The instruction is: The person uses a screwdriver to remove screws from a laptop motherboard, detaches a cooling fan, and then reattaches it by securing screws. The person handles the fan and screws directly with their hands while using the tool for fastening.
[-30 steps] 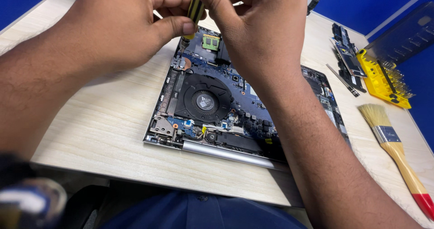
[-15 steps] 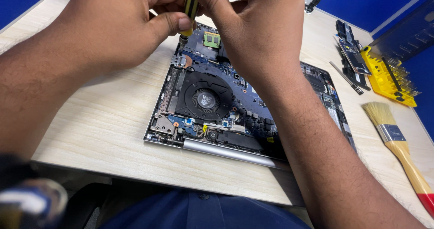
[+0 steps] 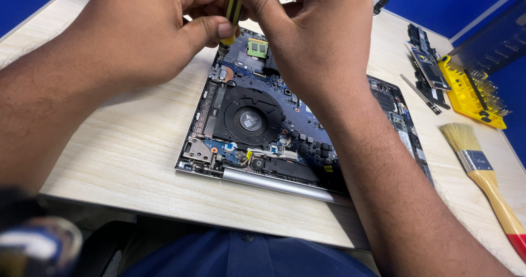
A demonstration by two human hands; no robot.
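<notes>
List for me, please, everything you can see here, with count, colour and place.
screwdriver: one, yellow and black handle, upright over the laptop's far left corner, between both hands
opened laptop: one, silver case with blue board exposed, middle of the table
cooling fan: one, black, left half of the laptop
paintbrush: one, pale bristles, wooden handle with red end, right of the laptop
bit holder: one, yellow, far right of the table
removed parts: a few, dark, beside the bit holder
table: one, light wood
left hand: one, fingers around the screwdriver handle
right hand: one, pinching the handle's top
</notes>
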